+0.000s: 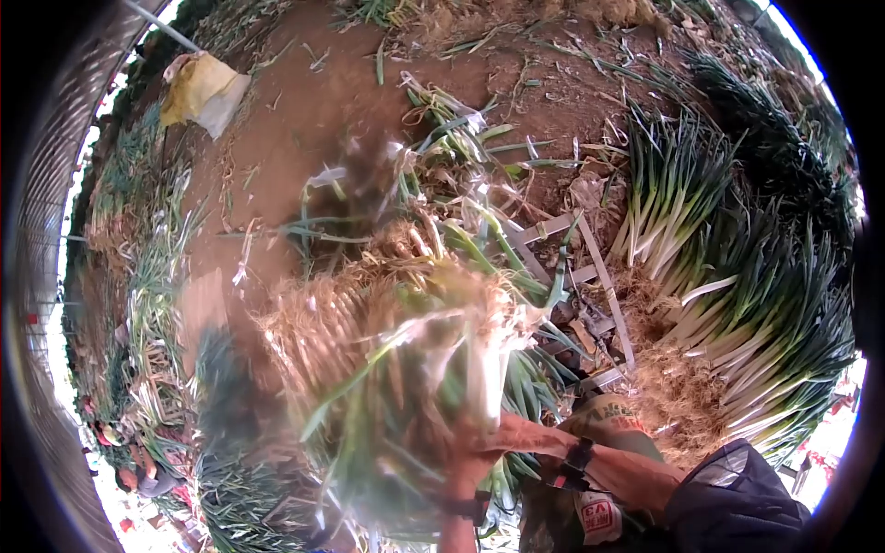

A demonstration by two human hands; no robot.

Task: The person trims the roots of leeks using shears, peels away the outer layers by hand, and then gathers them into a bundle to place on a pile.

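My left hand (464,452) and my right hand (516,433) are close together at the lower middle, closed around a bunch of green onions (484,373). Its thick white stalks point up, with roots at the top. Motion blur and the stalks hide part of my fingers. A dark band circles each wrist. Just left of the hands is a large heap of green onions (318,323), with tan roots and green leaves, partly smeared by motion. Loose trimmed leaves (452,129) lie beyond the hands on the brown ground.
A metal frame (604,290) stands right of the hands. Bundles of green onions (774,323) lie in a row along the right, beside a pile of roots (678,396). More green onions (240,498) lie lower left. A yellowish white bag (205,92) is at upper left.
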